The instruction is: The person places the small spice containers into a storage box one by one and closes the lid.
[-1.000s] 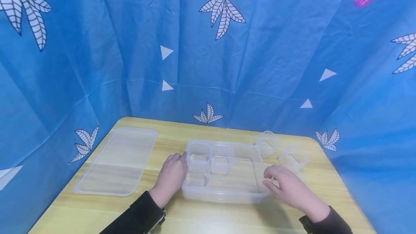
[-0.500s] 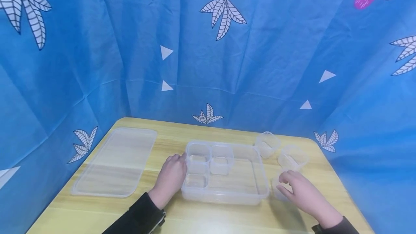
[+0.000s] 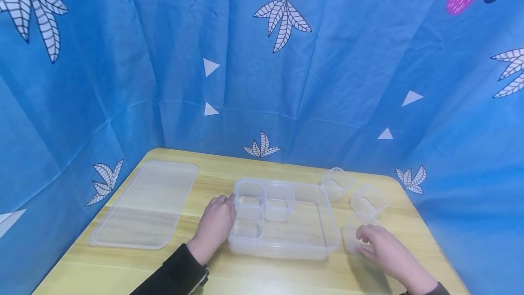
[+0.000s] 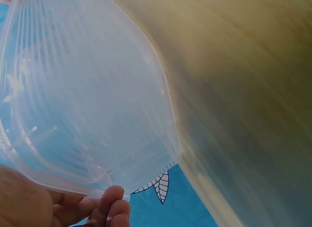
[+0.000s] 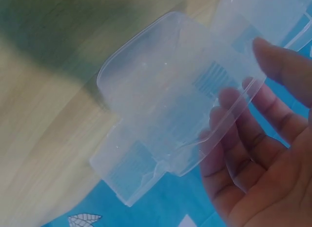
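A large clear plastic food box sits mid-table, with three small clear square containers in its left part. My left hand grips the box's left rim; in the left wrist view the fingers curl at the rim. At the box's right, my right hand is at another small container. The right wrist view shows fingers at the small container's rim, partly seen through the clear plastic, while the thumb stands apart from it.
Two more small clear containers, one farther back and one nearer, stand beyond my right hand. A flat clear lid lies at left on the wooden table. A blue patterned curtain surrounds the table's back and sides.
My right hand has moved rightward from the box's right edge to the nearest small container. My left hand has stayed at the box's left rim.
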A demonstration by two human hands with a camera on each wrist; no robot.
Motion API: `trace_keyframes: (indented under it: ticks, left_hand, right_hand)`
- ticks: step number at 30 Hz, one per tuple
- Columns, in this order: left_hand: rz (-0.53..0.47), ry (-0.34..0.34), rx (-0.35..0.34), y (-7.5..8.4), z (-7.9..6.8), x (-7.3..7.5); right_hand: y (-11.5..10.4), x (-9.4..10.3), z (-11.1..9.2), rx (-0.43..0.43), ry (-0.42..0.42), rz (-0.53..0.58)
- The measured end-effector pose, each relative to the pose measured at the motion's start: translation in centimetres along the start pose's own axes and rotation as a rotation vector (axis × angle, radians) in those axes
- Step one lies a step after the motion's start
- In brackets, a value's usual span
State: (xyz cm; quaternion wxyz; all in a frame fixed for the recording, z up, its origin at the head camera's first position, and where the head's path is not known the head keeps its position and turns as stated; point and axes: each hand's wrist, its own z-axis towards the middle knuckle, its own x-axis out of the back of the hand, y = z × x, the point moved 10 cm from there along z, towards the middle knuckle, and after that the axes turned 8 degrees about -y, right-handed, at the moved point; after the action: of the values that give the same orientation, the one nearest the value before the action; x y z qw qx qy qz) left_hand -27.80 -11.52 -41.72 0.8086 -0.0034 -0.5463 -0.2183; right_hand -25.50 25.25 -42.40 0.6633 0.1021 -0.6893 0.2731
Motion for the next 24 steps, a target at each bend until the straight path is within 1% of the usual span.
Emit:
trace_keyframes:
  ticks: [5,14,18,24]
  left_hand:
    - [-0.005,-0.003,0.008,0.0,0.0,0.0]
    - [-0.007,-0.012,0.015,0.0,-0.1,0.0]
    - [-0.007,-0.009,0.014,0.0,-0.2,0.0]
    - [0.008,0.003,0.0,0.1,-0.1,0.0]
  right_hand:
    - [0.5,-0.6,-0.1,-0.02,-0.055,0.028]
    - [0.8,-1.0,0.0,-0.042,-0.09,0.047]
    - [0.6,-0.8,0.0,-0.045,-0.09,0.058]
    - [0.2,0.1,0.0,-0.025,-0.053,0.046]
